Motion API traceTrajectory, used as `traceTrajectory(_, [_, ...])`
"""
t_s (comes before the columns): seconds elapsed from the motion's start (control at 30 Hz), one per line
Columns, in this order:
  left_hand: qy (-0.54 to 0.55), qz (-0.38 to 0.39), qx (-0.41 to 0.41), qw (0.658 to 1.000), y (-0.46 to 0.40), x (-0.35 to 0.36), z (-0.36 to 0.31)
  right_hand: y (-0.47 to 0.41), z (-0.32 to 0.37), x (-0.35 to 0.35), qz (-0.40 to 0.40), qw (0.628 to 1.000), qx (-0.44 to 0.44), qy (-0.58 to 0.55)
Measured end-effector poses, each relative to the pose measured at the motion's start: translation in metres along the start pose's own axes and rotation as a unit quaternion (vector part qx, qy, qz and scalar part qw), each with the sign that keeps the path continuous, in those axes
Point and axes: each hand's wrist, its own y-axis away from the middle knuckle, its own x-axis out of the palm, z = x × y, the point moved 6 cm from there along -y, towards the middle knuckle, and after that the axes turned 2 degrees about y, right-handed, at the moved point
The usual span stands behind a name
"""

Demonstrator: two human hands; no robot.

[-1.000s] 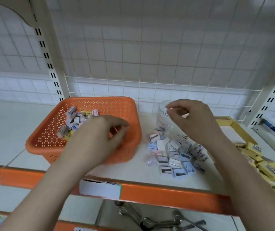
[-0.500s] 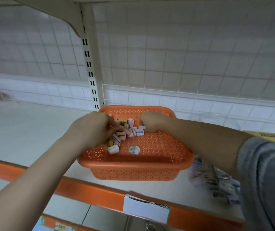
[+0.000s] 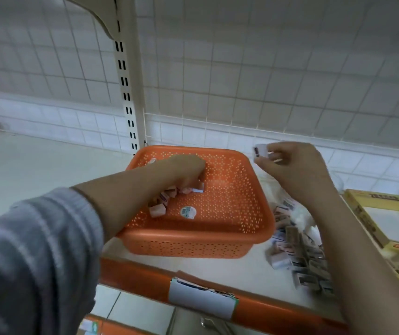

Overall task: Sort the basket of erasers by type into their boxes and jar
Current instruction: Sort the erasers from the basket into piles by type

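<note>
An orange perforated basket [image 3: 229,238] sits on the white shelf. A few small wrapped erasers [image 3: 162,204] lie in its left half, beside a round sticker. My left hand [image 3: 186,172] reaches into the basket with its fingers curled down over those erasers; what it holds is hidden. My right hand [image 3: 288,163] hovers above the basket's right rim and pinches a small white eraser [image 3: 260,149]. A pile of sorted erasers [image 3: 297,257] lies on the shelf right of the basket. A yellow box [image 3: 360,209] stands at the far right.
An upright slotted shelf post [image 3: 125,93] rises behind the basket's left corner. A wire grid backs the shelf. The orange shelf edge [image 3: 133,274] carries a white price label [image 3: 202,299]. A lower shelf shows beneath.
My right hand has lifted out of the basket to the right, pinching an eraser. My left hand stays in the basket among the erasers. The view has shifted left and closer.
</note>
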Motion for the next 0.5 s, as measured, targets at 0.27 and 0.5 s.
traceTrajectory(0.27, [-0.016, 0.026, 0.016, 0.999, -0.018, 0.008, -0.016, 0.092, -0.05, -0.037, -0.082, 0.986, 0.094, -0.109])
traceTrajectory(0.5, [0.1, -0.137, 0.031, 0.985, 0.03, -0.065, -0.055, 0.12, -0.086, -0.056, -0.116, 0.986, 0.103, -0.054])
